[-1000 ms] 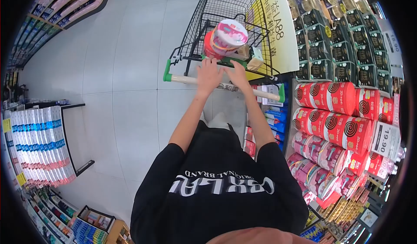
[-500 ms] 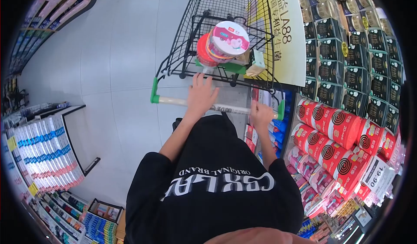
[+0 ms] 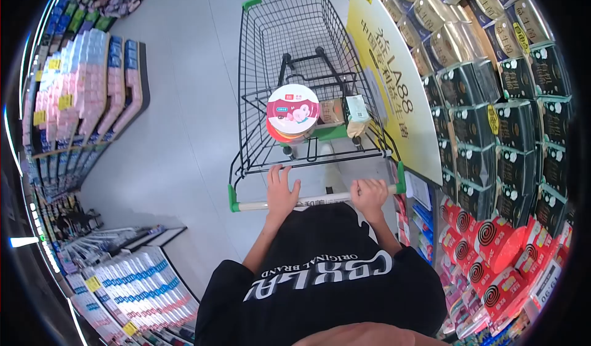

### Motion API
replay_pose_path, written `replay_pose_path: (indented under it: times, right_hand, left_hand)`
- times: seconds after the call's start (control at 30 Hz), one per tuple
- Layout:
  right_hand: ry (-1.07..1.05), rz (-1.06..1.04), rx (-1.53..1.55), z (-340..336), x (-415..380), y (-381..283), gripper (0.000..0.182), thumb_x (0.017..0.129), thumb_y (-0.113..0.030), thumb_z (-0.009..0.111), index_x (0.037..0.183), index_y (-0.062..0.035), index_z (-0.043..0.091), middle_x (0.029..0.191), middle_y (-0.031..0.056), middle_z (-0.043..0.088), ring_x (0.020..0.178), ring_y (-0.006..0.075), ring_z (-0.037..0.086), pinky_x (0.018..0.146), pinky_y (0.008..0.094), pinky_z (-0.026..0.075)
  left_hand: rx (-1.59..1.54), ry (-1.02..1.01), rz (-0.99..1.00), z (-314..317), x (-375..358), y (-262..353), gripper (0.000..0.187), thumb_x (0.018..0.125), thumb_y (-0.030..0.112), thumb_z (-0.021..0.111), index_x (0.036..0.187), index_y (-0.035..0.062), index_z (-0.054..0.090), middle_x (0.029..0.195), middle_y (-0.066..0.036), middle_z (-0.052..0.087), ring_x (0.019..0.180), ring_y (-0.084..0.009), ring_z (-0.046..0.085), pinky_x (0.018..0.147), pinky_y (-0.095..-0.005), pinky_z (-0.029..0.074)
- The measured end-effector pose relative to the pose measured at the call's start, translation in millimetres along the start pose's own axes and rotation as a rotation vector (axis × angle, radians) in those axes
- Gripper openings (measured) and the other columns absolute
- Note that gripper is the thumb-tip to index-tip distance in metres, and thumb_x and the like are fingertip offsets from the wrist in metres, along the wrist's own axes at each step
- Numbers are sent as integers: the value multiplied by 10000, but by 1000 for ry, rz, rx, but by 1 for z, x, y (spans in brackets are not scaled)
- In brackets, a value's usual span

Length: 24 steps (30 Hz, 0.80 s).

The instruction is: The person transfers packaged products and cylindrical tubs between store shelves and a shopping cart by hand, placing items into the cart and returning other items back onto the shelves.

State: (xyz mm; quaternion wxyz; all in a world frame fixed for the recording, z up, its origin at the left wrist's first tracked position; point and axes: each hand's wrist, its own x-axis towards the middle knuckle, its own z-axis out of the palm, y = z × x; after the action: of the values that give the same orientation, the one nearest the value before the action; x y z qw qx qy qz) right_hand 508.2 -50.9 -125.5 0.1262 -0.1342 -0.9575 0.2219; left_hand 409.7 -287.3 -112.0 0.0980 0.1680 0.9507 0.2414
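A black wire shopping cart (image 3: 252,56) with green corners stands in front of me. My left hand (image 3: 282,193) rests over the white handle bar (image 3: 252,205), its fingers spread and stretched toward the basket. Near the bar's right end, my right hand (image 3: 369,198) has its fingers wrapped round the bar. In the cart's near part sits a round tub with a pink and white lid (image 3: 293,109), on top of something red and orange. Beside it to the right lie a brown pack (image 3: 332,112) and a pale green and beige pack (image 3: 356,116).
A yellow and white sign board (image 3: 400,93) stands close along the cart's right side. Behind it rise stacked black packs (image 3: 471,124) and red packs (image 3: 492,247). Shelves of pink and blue packs (image 3: 83,87) and white packs (image 3: 138,284) stand at the left.
The view has shifted, so the cart, handle and both hands appear lower and more of the basket shows. My left hand stays spread at the bar; my right hand still grips it.
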Motion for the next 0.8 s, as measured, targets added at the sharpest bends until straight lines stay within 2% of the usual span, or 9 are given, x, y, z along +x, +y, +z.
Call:
replay_pose_path:
  times: [0.1, 0.33, 0.4, 0.47, 0.53, 0.63, 0.67, 0.77, 0.8]
  right_hand:
    - [104, -15, 62, 17, 46, 2, 253, 757, -178, 622, 534, -108, 526, 528, 35, 541, 517, 227, 527, 577, 361, 360]
    - [312, -51, 159, 53, 147, -3, 220, 748, -162, 624, 538, -123, 568, 528, 39, 564, 529, 214, 541, 606, 356, 393]
    - [341, -41, 195, 61, 172, -8, 210, 751, -174, 623, 555, -112, 578, 539, 37, 567, 557, 214, 544, 646, 366, 391]
    - [306, -55, 169, 67, 193, -11, 251, 799, -211, 589, 580, -88, 605, 592, 73, 609, 625, 226, 563, 763, 399, 402]
    - [248, -2, 133, 70, 207, -17, 263, 826, -236, 571, 634, -72, 642, 677, 93, 623, 751, 234, 559, 920, 446, 359]
    - [257, 119, 88, 78, 222, -33, 278, 846, -259, 557, 695, -57, 673, 757, 97, 622, 852, 247, 542, 1017, 478, 293]
    - [232, 131, 52, 83, 227, -36, 277, 846, -272, 564, 724, -54, 682, 798, 90, 611, 904, 256, 522, 1028, 487, 278]
    - [218, 127, 31, 91, 242, -42, 274, 837, -284, 580, 732, -56, 690, 796, 89, 610, 907, 259, 521, 1022, 507, 274]
    - [216, 116, 51, 94, 247, -43, 271, 832, -287, 587, 734, -58, 692, 793, 86, 608, 909, 257, 520, 1020, 513, 273]
  left_hand:
    - [8, 21, 28, 1, 43, -12, 458, 818, 204, 636, 1226, 48, 500, 1271, -189, 428, 1244, -384, 365, 986, -471, 383]
    - [50, 30, 60, -15, 150, -38, 438, 838, 203, 611, 1235, 52, 502, 1259, -203, 459, 1248, -377, 376, 1016, -457, 354]
    - [100, 52, 106, -15, 178, -56, 420, 849, 211, 598, 1229, 55, 508, 1251, -205, 471, 1245, -376, 381, 1023, -458, 342]
    - [147, 48, 105, -17, 203, -69, 405, 868, 229, 572, 1227, 54, 509, 1232, -209, 486, 1216, -385, 399, 1022, -460, 340]
    - [155, 6, 175, -24, 229, -80, 407, 877, 257, 562, 1221, 47, 509, 1215, -198, 504, 1171, -384, 429, 998, -463, 355]
    - [250, -69, 148, -40, 259, -74, 403, 877, 274, 569, 1199, 37, 514, 1201, -189, 520, 1143, -384, 450, 948, -465, 390]
    - [384, -109, 101, -44, 270, -65, 388, 874, 297, 581, 1159, 39, 527, 1160, -184, 552, 1089, -369, 506, 881, -457, 430]
    - [260, -305, 200, -43, 325, -49, 368, 871, 295, 595, 1135, 46, 532, 1086, -184, 578, 1019, -361, 550, 825, -441, 458]
    - [187, -261, 352, -35, 344, -39, 363, 852, 279, 624, 1121, 52, 539, 1031, -180, 588, 969, -361, 570, 813, -433, 461]
